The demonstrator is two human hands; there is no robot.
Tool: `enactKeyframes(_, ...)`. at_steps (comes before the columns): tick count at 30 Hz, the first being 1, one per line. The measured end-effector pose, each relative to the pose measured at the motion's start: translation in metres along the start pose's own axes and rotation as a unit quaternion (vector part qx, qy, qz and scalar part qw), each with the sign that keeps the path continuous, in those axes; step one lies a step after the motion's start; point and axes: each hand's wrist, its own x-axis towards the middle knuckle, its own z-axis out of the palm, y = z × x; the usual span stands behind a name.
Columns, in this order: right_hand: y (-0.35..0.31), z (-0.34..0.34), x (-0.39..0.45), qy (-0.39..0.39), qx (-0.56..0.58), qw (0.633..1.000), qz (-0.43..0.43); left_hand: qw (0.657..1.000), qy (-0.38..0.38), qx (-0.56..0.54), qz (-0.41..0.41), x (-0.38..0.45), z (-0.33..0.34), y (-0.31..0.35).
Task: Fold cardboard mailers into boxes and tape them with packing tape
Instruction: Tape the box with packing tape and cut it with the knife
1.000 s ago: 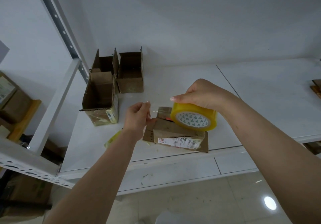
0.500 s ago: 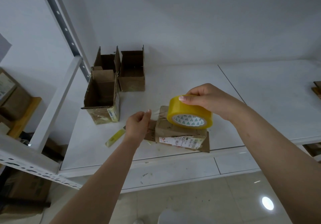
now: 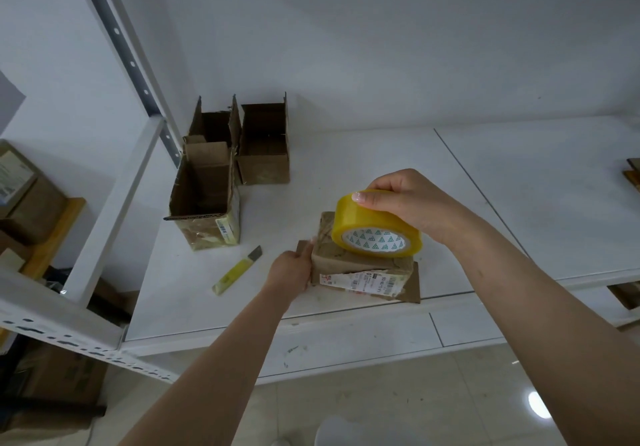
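A small closed cardboard box (image 3: 349,262) with a torn shipping label lies near the front edge of the white shelf (image 3: 346,161), on a flat piece of cardboard (image 3: 414,288). My right hand (image 3: 405,203) grips a yellow roll of packing tape (image 3: 375,225) held low over the box's top right. My left hand (image 3: 291,270) presses against the box's left end, fingers flat on the side. A clear strip of tape appears to run from the roll over the box top to that end.
A yellow utility knife (image 3: 237,270) lies on the shelf left of the box. Three open cardboard boxes (image 3: 207,199) stand at the back left. A white shelf upright (image 3: 138,75) rises on the left. More cartons sit on a lower left shelf (image 3: 31,199).
My left hand has dropped from pinching the tape end in the air to pressing on the box's left end. The roll has moved right and down over the box. The knife is now uncovered.
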Motion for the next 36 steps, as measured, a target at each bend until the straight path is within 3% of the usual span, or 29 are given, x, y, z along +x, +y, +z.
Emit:
enactKeyframes(3, 0.001, -0.002, 0.001, -0.002, 0.002, 1.000, -0.001, 0.998, 0.007, 0.040, 0.039, 0.003, 0.001, 0.005)
enactKeyframes(8, 0.002, -0.002, 0.001, -0.006, -0.001, 1.000, -0.009, 0.999, -0.034, 0.041, -0.005, 0.002, 0.001, -0.002)
enactKeyframes(11, 0.003, -0.003, 0.001, -0.016, 0.000, 1.000, -0.012, 0.987, 0.015, 0.116, 0.109, 0.002, -0.011, 0.007)
enactKeyframes(13, 0.003, -0.003, -0.001, -0.027, 0.008, 1.000, -0.011, 0.979, 0.050, 0.036, 0.193, -0.002, -0.023, 0.016)
enactKeyframes(15, 0.003, -0.004, -0.002, -0.034, 0.016, 0.999, -0.008, 0.958, -0.012, -0.012, 0.286, -0.010, -0.034, 0.028)
enactKeyframes(17, 0.004, -0.004, -0.001, -0.038, 0.014, 0.999, -0.007, 0.926, -0.121, 0.029, 0.357, -0.018, -0.036, 0.038)
enactKeyframes(19, 0.005, -0.004, 0.001, -0.040, 0.011, 0.999, -0.007, 0.904, -0.205, 0.057, 0.372, -0.022, -0.029, 0.045)
enactKeyframes(20, 0.006, -0.005, 0.002, -0.042, 0.011, 0.999, -0.007, 0.899, -0.208, 0.082, 0.376, -0.021, -0.023, 0.047)
enactKeyframes(24, 0.019, -0.010, -0.002, -0.059, 0.025, 0.998, -0.029, 0.881, -0.102, 0.232, 0.399, -0.013, -0.012, 0.048)
enactKeyframes(27, 0.036, -0.016, -0.011, -0.075, 0.119, 0.988, -0.058, 0.868, -0.102, 0.271, 0.403, -0.010, -0.014, 0.046)
enactKeyframes(29, 0.041, -0.019, -0.015, -0.068, 0.123, 0.987, -0.072, 0.860, -0.097, 0.290, 0.408, -0.011, -0.015, 0.047)
enactKeyframes(33, 0.025, -0.024, -0.014, 0.028, 0.049, 0.998, -0.042, 0.841, -0.079, 0.324, 0.425, -0.012, -0.016, 0.049)
enactKeyframes(36, 0.017, -0.044, -0.014, 0.082, -0.098, 0.992, -0.010, 0.834, -0.069, 0.345, 0.426, -0.013, -0.016, 0.050)
